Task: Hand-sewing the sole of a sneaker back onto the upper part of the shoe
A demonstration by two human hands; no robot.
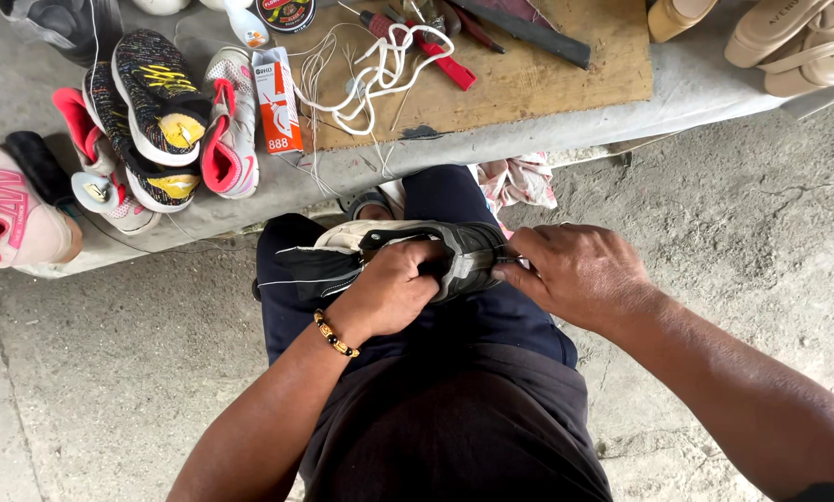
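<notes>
On person's lap: black-and-white shoe (pixel 407 256) lying sideways across knees. Left hand (pixel 394 288) clenched round shoe's middle. Right hand (pixel 579 274) pinching shoe's end, fingers closed tight. Beyond knees, worktop (pixel 714 84) carries wooden board (pixel 547 79), white laces (pixel 380 70), colourful sneakers (pixel 157 121).

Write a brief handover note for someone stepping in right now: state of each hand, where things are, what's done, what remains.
Left hand: grips the black shoe lying across the lap.
Right hand: pinches at the shoe's edge; whether it holds a tool is hidden.
White cord and red-handled tool lie on the wooden board; sneakers piled at left.
Done and left: cannot tell from here.
</notes>
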